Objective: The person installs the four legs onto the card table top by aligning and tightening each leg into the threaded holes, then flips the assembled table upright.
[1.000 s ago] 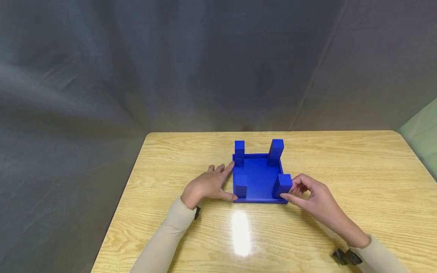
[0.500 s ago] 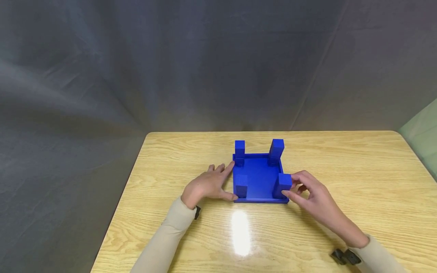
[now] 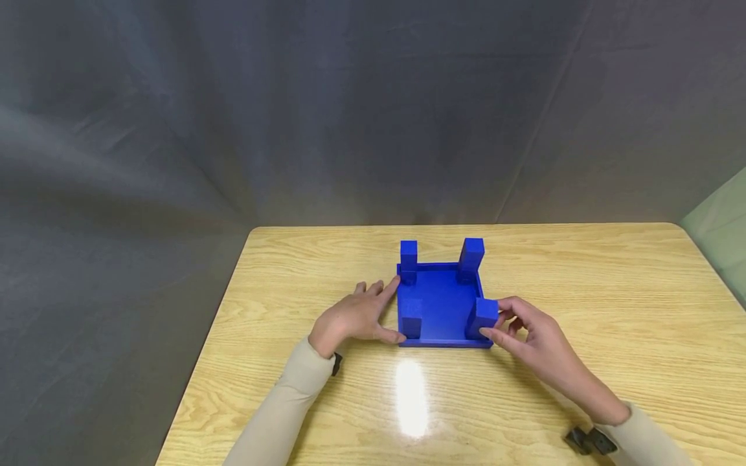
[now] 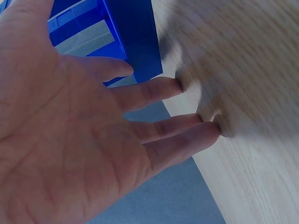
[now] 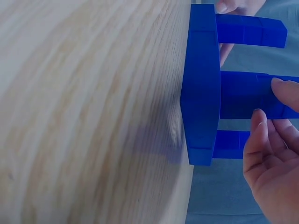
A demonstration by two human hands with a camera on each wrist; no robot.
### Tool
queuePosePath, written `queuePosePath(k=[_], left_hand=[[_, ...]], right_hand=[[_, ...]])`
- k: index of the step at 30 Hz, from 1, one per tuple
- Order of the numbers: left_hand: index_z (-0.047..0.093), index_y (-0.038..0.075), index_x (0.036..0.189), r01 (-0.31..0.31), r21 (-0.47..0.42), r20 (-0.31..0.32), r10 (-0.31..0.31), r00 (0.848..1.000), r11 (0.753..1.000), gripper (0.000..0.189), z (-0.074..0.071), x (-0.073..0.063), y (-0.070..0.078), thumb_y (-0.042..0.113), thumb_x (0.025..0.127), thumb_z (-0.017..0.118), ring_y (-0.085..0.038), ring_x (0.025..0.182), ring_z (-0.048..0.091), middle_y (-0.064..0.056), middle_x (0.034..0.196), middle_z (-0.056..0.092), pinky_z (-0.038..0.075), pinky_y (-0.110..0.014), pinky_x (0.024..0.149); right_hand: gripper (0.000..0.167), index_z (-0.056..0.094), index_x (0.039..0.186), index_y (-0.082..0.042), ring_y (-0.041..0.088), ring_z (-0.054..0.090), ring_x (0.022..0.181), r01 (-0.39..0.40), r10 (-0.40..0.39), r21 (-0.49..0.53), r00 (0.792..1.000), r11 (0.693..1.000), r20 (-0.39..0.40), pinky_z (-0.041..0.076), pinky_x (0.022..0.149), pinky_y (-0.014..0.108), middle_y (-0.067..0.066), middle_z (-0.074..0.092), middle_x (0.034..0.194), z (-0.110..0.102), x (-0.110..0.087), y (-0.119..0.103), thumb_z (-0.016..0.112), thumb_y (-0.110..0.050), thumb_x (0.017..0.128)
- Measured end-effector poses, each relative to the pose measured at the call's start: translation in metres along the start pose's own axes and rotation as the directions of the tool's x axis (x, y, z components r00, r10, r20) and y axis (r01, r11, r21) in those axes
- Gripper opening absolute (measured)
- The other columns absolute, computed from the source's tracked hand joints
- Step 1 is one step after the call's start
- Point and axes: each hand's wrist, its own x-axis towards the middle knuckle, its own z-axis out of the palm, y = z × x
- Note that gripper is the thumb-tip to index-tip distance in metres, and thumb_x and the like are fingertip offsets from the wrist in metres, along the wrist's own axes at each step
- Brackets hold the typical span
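A square blue tray-like base, which looks like a small upturned table, lies on the wooden tabletop with a blocky upright leg at each corner. My right hand pinches the near right leg between thumb and fingers, on its right side. In the right wrist view, thumb and fingertips lie against that leg, which stands on the base. My left hand is spread along the base's left side, index fingertip and thumb touching it. Its other fingers reach down to the tabletop.
The wooden table extends on all sides of the blue piece. Behind it hangs a dark grey curtain, with a pale green surface at the far right. A light reflection shines in front of the base.
My right thumb and fingers shift very slightly on the near right leg. The left hand and the blue base stay where they were.
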Motion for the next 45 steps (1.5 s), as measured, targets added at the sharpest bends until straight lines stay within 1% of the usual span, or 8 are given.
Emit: queuePosePath(k=[6, 14, 20, 26, 30, 34, 40, 45], left_hand=[[0.004, 0.023, 0.178, 0.005, 0.008, 0.000, -0.005, 1.000, 1.000, 0.119, 0.0007, -0.0004, 0.0002, 0.064, 0.095, 0.079, -0.058, 0.158, 0.019, -0.022, 0.178, 0.019, 0.033, -0.064, 0.123], [0.005, 0.022, 0.178, 0.000, 0.004, -0.008, 0.000, 1.000, 1.000, 0.119, 0.0009, -0.0003, 0.0003, 0.065, 0.094, 0.079, -0.057, 0.159, 0.019, -0.022, 0.178, 0.020, 0.034, -0.064, 0.122], [0.004, 0.022, 0.178, 0.001, 0.007, -0.004, -0.001, 1.000, 1.000, 0.120, 0.0014, -0.0002, -0.0007, 0.066, 0.094, 0.078, -0.057, 0.159, 0.019, -0.022, 0.178, 0.020, 0.034, -0.065, 0.122], [0.003, 0.023, 0.178, 0.001, 0.011, 0.001, -0.001, 1.000, 1.000, 0.120, 0.0008, -0.0003, -0.0010, 0.066, 0.095, 0.078, -0.057, 0.159, 0.018, -0.022, 0.178, 0.019, 0.034, -0.065, 0.122], [0.002, 0.024, 0.178, -0.004, 0.016, 0.001, 0.004, 1.000, 1.000, 0.120, 0.0012, 0.0005, -0.0015, 0.067, 0.095, 0.077, -0.058, 0.158, 0.019, -0.022, 0.178, 0.019, 0.034, -0.065, 0.122], [0.003, 0.024, 0.178, -0.005, 0.013, 0.000, 0.005, 1.000, 1.000, 0.120, 0.0012, 0.0015, -0.0015, 0.066, 0.094, 0.078, -0.058, 0.158, 0.019, -0.022, 0.178, 0.019, 0.033, -0.065, 0.122], [0.003, 0.023, 0.178, -0.004, 0.010, -0.002, 0.004, 1.000, 1.000, 0.120, 0.0007, 0.0014, -0.0018, 0.066, 0.094, 0.078, -0.058, 0.158, 0.019, -0.022, 0.178, 0.019, 0.032, -0.064, 0.123], [0.004, 0.023, 0.178, -0.004, 0.004, -0.002, 0.004, 1.000, 1.000, 0.120, 0.0006, 0.0010, -0.0010, 0.065, 0.094, 0.078, -0.058, 0.158, 0.019, -0.022, 0.178, 0.019, 0.032, -0.064, 0.123]], right_hand=[[0.042, 0.069, 0.110, -0.014, 0.010, 0.061, 0.072, -0.018, 0.019, 0.044, 1.000, 0.999, -0.019, 0.050, 0.065, 0.019, -0.007, 0.066, 0.085, 0.0013, 0.0004, -0.0009, 0.094, 0.005, 0.081], [0.058, 0.070, 0.131, -0.006, 0.010, 0.060, 0.072, -0.020, 0.021, 0.034, 1.000, 0.999, -0.014, 0.051, 0.065, 0.020, -0.007, 0.062, 0.084, 0.0036, 0.0009, 0.0020, 0.096, 0.003, 0.079], [0.050, 0.072, 0.122, -0.008, 0.011, 0.061, 0.074, -0.003, 0.003, 0.028, 1.000, 1.000, -0.009, 0.053, 0.067, 0.019, -0.004, 0.062, 0.087, 0.0043, 0.0017, 0.0030, 0.096, 0.003, 0.080], [0.055, 0.072, 0.129, -0.006, 0.010, 0.062, 0.074, 0.005, -0.005, 0.015, 1.000, 1.000, 0.001, 0.052, 0.066, 0.019, -0.007, 0.063, 0.084, 0.0048, 0.0031, 0.0029, 0.095, 0.003, 0.081], [0.041, 0.073, 0.113, -0.013, 0.009, 0.062, 0.073, -0.003, 0.003, 0.007, 1.000, 1.000, -0.007, 0.051, 0.064, 0.019, -0.011, 0.062, 0.084, 0.0055, 0.0033, 0.0024, 0.094, 0.003, 0.082], [0.038, 0.069, 0.098, -0.017, 0.010, 0.062, 0.076, 0.018, -0.018, 0.010, 1.000, 1.000, -0.020, 0.053, 0.070, 0.017, -0.008, 0.063, 0.094, 0.0055, 0.0041, 0.0027, 0.093, 0.007, 0.081], [0.036, 0.073, 0.103, -0.018, 0.014, 0.062, 0.080, -0.002, 0.002, 0.008, 1.000, 1.000, -0.008, 0.053, 0.070, 0.018, -0.004, 0.065, 0.110, 0.0047, 0.0049, 0.0021, 0.091, 0.006, 0.084], [0.036, 0.073, 0.106, -0.017, 0.011, 0.062, 0.076, 0.008, -0.008, 0.022, 1.000, 1.000, -0.004, 0.053, 0.068, 0.018, -0.008, 0.068, 0.100, 0.0045, 0.0049, 0.0008, 0.091, 0.006, 0.084]])
